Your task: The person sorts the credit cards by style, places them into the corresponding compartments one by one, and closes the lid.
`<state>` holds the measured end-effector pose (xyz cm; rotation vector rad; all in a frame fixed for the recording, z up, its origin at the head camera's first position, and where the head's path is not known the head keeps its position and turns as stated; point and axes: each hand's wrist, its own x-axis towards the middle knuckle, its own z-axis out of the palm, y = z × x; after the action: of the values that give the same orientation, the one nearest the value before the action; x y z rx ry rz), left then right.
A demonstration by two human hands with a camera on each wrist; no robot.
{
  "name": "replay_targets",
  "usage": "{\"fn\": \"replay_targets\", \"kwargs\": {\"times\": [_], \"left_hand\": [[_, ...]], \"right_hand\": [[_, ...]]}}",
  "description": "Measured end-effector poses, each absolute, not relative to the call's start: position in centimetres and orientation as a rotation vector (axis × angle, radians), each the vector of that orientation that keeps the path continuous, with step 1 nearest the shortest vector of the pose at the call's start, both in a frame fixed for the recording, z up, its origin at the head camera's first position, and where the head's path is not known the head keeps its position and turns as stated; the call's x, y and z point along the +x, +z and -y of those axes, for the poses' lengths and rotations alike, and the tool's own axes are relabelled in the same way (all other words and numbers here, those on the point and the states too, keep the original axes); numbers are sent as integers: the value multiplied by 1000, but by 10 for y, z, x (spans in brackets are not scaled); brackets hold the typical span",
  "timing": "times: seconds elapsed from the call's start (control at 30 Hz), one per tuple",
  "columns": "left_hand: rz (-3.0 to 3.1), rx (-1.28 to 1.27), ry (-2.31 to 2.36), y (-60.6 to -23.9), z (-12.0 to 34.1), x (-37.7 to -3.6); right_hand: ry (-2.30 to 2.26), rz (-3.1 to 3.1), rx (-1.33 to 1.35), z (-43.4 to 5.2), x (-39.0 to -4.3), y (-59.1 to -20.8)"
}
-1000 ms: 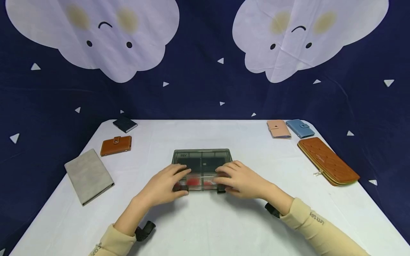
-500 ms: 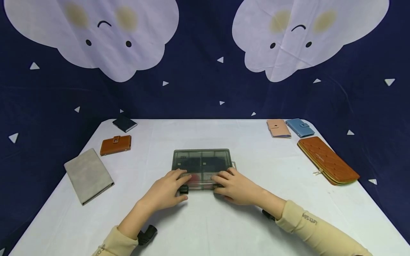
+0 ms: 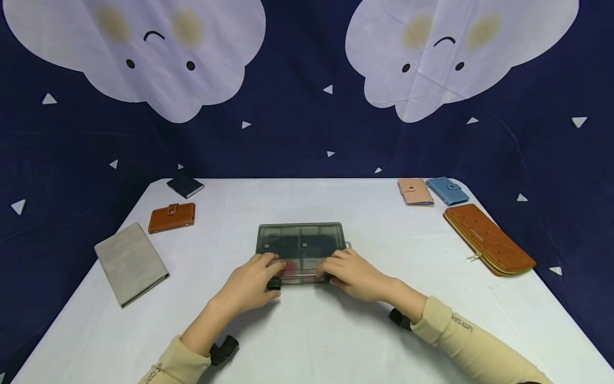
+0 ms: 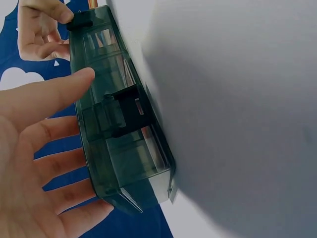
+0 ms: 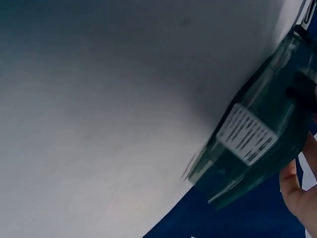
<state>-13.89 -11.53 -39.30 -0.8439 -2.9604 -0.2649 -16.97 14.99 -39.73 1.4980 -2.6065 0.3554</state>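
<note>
From the head view, a smoky clear plastic box (image 3: 301, 250) lies in the middle of the white table (image 3: 336, 330), lid down. The left hand (image 3: 249, 282) and right hand (image 3: 352, 274) rest on its near edge, fingers laid over the lid, thumbs by the black latches (image 3: 274, 284). Wallets lie well apart at both sides.

In the left wrist view, the left hand's fingers (image 4: 44, 134) lie fairly straight along the lid, the thumb just beside a latch (image 4: 119, 116).

The right wrist view is blurred; only a fingertip (image 5: 299, 193) touches the box (image 5: 257, 144), so that hand's grip is probably light.

This looks like the latching or unlatching step; next, each thumb must work its clasp evenly.
</note>
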Motion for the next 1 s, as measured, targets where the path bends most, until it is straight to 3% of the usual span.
{"fn": "replay_targets", "kwargs": {"times": [0.37, 1.0], "left_hand": [[2967, -823, -135, -389, 110, -138], [2874, -504, 675, -397, 64, -143]], "right_hand": [[404, 2605, 1487, -147, -171, -398], [405, 2645, 1459, -149, -171, -398]]}}
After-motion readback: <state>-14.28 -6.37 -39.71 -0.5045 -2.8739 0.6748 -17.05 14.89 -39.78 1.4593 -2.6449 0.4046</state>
